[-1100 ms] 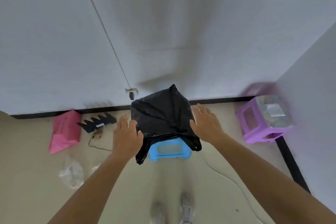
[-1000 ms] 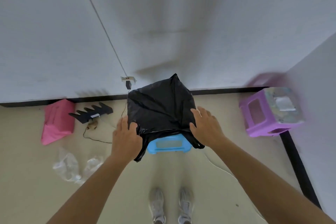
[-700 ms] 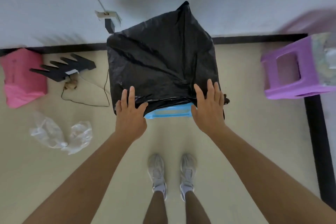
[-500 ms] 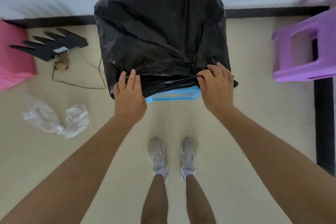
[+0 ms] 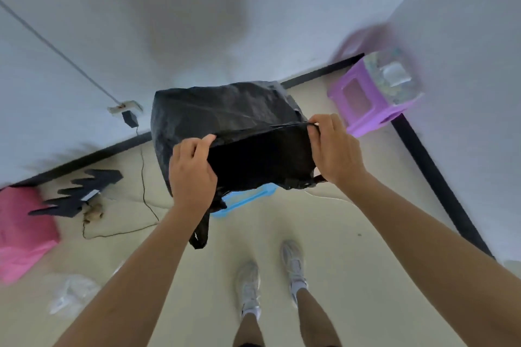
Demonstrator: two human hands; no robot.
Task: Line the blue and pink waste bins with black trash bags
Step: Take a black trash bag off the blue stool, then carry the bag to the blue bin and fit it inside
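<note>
Black trash bag point(image 5: 225, 110) covers the blue bin point(image 5: 248, 197), hiding its inside. My left hand point(image 5: 191, 175) and right hand point(image 5: 335, 152) both pinch the bag's mouth edge above the bin.

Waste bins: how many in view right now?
2. Blue bin sits under the black trash bag, only its near rim showing. Pink bin lies at the far left by the wall.

Thin crinkled black plastic bag point(image 5: 225, 110), faintly glossy; smooth blue plastic bin point(image 5: 248, 197)
</note>
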